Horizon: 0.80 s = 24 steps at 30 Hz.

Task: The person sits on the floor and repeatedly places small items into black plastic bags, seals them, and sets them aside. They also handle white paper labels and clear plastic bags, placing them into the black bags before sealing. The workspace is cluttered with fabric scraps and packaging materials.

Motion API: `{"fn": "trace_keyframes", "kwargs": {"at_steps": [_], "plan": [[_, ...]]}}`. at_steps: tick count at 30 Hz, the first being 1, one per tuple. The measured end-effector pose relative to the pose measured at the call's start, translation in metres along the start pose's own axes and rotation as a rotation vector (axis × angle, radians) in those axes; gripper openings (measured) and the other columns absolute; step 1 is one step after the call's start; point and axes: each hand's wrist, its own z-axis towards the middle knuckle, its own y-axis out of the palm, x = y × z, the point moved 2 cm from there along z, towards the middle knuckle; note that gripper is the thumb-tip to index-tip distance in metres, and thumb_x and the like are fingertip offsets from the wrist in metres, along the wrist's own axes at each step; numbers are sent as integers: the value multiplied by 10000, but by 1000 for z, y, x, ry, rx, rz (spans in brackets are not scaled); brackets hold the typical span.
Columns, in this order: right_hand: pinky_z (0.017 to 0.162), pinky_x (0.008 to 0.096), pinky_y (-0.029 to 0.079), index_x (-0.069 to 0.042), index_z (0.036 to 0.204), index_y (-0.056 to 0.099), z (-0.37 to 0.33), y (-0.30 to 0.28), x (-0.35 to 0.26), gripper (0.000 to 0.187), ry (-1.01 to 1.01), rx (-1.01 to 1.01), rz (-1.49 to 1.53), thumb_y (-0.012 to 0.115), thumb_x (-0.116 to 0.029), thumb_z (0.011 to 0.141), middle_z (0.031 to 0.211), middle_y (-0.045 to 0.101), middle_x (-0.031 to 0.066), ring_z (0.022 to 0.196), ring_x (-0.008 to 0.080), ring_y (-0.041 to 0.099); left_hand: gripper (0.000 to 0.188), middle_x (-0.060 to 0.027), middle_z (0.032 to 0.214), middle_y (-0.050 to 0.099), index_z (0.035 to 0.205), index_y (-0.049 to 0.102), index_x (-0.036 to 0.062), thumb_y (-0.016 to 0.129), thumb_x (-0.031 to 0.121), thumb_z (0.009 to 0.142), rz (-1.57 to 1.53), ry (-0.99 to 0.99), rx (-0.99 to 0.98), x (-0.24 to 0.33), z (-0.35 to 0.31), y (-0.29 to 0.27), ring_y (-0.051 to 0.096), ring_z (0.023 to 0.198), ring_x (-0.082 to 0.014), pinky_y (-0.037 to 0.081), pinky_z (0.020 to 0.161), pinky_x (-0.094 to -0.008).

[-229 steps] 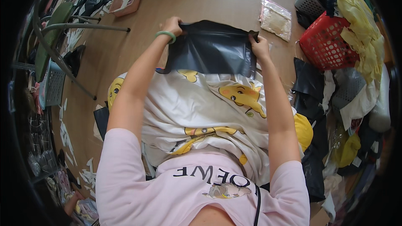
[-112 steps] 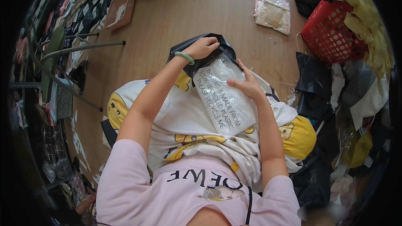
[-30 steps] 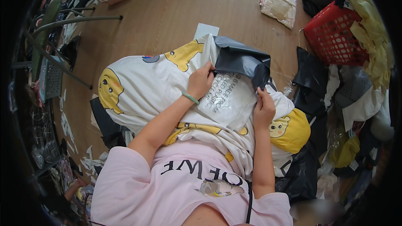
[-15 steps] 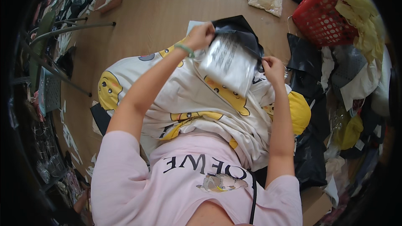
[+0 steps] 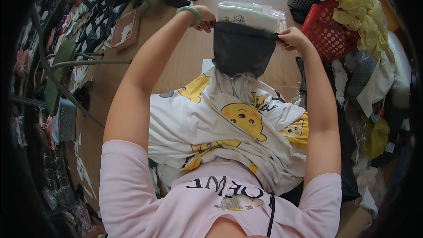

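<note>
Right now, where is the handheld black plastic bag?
The black plastic bag is in the head view's upper centre, held between the left hand and right hand.

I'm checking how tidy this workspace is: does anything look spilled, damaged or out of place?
Yes: white strips lie loose on the floor to the person's left, strewn like litter, and yellow material spills over the side of the red basket. The black bag held between left hand and right hand shows no obvious damage.

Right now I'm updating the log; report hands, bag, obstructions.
Left hand, right hand: gripping top corners of black plastic bag. White packet in clear plastic showing above bag's edge. No obstruction seen at either hand.
</note>
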Motion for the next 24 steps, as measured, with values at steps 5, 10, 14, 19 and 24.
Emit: {"fn": "trace_keyframes", "kwargs": {"at_steps": [5,10,14,19,24], "plan": [[578,234,487,-92,1055,698,-7,-37,-44,191,-95,52,20,647,-222,924,885,731,-5,643,42,582,126,-77,766,675,864,629,16,611,140,855,-87,85,127,22,-14,-44,704,675,-173,456,487,-269],[579,229,488,-71,1046,680,-16,-58,-74,202,-286,108,86,616,-232,943,934,738,14,662,56,605,267,-85,784,693,1116,536,61,627,148,880,-230,186,220,34,-17,-55,711,687,-201,426,455,-257],[621,242,515,-35,1194,566,-6,-41,-86,290,-190,76,212,514,-229,984,1016,741,71,818,145,702,361,-190,1066,709,1273,422,42,522,143,941,-518,98,74,17,6,-54,730,888,-276,568,590,-332],[845,458,443,-102,1180,537,93,-31,-59,271,-5,60,154,483,-280,983,1098,714,77,960,250,690,293,-276,1080,678,1163,529,-70,434,123,965,-565,12,173,11,78,-19,703,934,-377,604,769,-476],[776,372,432,-90,1074,611,126,10,-75,192,-322,340,352,561,-223,944,850,610,15,824,155,622,163,-171,891,694,1028,591,-6,518,42,890,-609,197,784,-19,127,-36,696,817,-304,555,737,-412]]}}
